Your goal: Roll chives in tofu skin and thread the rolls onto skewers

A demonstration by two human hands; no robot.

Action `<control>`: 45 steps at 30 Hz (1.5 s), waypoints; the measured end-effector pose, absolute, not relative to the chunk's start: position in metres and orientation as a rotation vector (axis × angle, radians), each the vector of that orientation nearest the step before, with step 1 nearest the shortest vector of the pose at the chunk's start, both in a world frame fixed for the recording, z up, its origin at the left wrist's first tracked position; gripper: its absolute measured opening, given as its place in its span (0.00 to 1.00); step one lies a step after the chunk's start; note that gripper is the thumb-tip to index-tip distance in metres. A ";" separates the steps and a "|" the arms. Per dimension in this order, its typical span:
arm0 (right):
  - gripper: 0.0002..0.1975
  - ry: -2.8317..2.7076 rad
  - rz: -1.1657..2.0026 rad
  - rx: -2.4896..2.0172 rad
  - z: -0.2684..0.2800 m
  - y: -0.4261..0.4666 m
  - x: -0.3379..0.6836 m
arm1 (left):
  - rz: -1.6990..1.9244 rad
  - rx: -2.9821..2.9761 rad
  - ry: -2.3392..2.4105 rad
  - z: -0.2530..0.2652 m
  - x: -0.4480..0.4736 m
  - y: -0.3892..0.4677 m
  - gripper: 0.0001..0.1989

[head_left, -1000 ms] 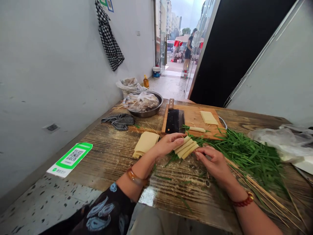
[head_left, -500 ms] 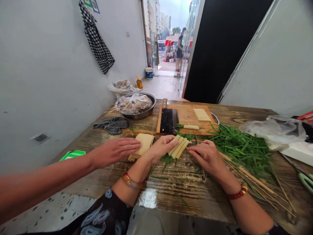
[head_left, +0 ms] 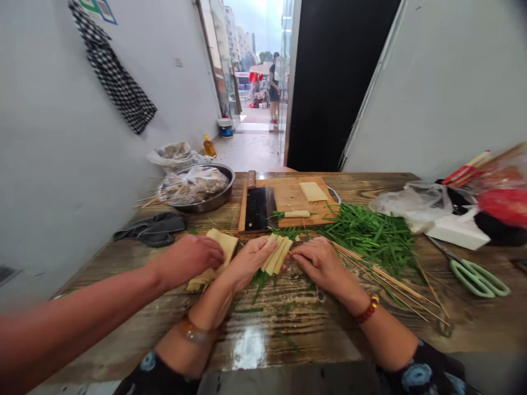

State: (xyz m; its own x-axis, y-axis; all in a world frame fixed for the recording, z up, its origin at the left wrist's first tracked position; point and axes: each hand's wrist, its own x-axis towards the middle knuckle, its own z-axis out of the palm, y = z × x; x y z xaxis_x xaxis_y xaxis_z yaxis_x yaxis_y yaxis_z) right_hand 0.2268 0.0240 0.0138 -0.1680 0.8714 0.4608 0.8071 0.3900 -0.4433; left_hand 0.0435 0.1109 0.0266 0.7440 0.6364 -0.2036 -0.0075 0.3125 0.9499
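My left hand (head_left: 252,262) is closed on several tofu-skin rolls (head_left: 275,255) lined up side by side, green chive ends poking out of them. Pinched in my right hand (head_left: 319,260) is a thin bamboo skewer (head_left: 290,253), its visible bit pointing at the rolls' right side; how deep it goes in is hidden. Left of my left hand, a co-worker's hand (head_left: 201,255) rests on a stack of tofu sheets (head_left: 224,239). One more tofu-skin roll (head_left: 297,214) lies on the cutting board (head_left: 284,192) beyond my hands.
A cleaver (head_left: 259,208) and tofu sheets (head_left: 313,191) lie on the board. Chives (head_left: 370,236) are heaped at right, beside loose skewers (head_left: 387,280) and green-handled scissors (head_left: 480,278). A metal basin (head_left: 208,203) holds a bagged load at the back left, behind a grey cloth (head_left: 154,229).
The view has turned to the right, so everything sits further left. The co-worker's fingers have curled on the tofu sheets. My hands keep the same hold on rolls and skewer.
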 end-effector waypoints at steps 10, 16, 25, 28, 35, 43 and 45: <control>0.08 -2.012 -0.014 -1.507 0.011 0.032 0.228 | 0.394 1.248 0.721 0.026 0.053 0.116 0.22; 0.10 -2.010 0.092 -1.489 0.022 0.035 0.240 | 0.418 1.191 0.789 0.026 0.056 0.120 0.20; 0.10 -1.488 0.076 -1.641 0.030 -0.012 0.312 | 0.433 1.172 0.739 0.029 0.053 0.112 0.22; 0.09 -1.649 0.092 -1.836 0.022 -0.043 0.321 | 0.424 1.161 0.702 0.026 0.054 0.108 0.23; 0.07 -1.860 -0.137 -2.126 0.001 -0.067 0.325 | 0.417 1.217 0.738 0.026 0.045 0.101 0.22; 0.09 -1.949 -0.180 -2.208 0.000 -0.055 0.341 | 0.472 1.313 0.812 0.021 0.039 0.086 0.24; 0.08 -1.928 -0.178 -2.168 0.000 -0.057 0.344 | 0.529 1.403 0.864 0.016 0.039 0.087 0.26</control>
State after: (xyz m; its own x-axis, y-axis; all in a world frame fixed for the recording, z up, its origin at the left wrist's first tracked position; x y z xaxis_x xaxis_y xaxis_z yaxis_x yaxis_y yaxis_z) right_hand 0.3441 -0.0572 0.0001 0.1248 0.9616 0.2443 0.9901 -0.1048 -0.0934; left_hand 0.0391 0.0870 0.0161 0.6027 0.7709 -0.2059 0.1673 0.1303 0.9773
